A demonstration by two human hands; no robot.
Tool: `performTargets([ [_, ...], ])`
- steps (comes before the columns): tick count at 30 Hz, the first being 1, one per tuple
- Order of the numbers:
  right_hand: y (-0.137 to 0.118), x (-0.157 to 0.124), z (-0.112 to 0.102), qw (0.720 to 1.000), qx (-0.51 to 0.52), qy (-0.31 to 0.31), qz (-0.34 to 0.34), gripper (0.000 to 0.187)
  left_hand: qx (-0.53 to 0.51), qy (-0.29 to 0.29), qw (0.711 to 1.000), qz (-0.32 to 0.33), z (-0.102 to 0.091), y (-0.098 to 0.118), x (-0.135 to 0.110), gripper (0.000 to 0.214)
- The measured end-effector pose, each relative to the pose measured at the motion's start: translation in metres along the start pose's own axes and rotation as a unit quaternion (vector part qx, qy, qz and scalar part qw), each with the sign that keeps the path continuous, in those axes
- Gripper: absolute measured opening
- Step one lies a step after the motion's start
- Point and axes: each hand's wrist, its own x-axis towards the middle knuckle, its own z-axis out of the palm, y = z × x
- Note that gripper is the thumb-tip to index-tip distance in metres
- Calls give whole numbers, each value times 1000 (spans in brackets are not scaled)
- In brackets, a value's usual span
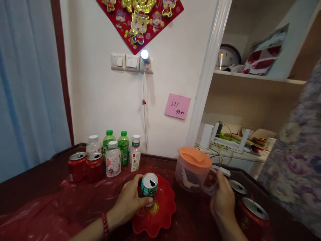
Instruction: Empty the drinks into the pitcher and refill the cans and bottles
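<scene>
On the left of the frame, on the dark red bench (193,216): two red cans (77,171), some white-capped clear containers (113,164) and two green-capped bottles (123,152). At lower centre, gripped between thumb and fingers of the left hand (129,198): a small green can (149,190). Placed over the upper left part of a scalloped red plate (167,202); touching or just above, impossible to tell. Probably light if drained; thin-walled, likely to dent under a hard squeeze, perhaps slippery. Best taken round the mid-body, upright, clear of the drinking hole. Right of centre, on the bench: a see-through pitcher (188,177) with an orange lid (194,155). Seemingly stiff and fairly light, awkwardly wide to span; best held by the handle (209,191). Curled around that handle: the fingers of the right hand (223,201). At lower right, just beside: two more red cans (252,216).
</scene>
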Motion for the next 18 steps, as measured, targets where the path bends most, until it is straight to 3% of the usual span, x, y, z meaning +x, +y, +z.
performTargets([
  [10, 7, -8, -4, 997, 60, 27, 50, 71, 35, -7, 999, -19, -1, -2, -5, 73],
  [18, -8, -12, 4, 995, 92, 16, 45, 73, 18, -51, 998, 17, -8, 12, -10, 74],
])
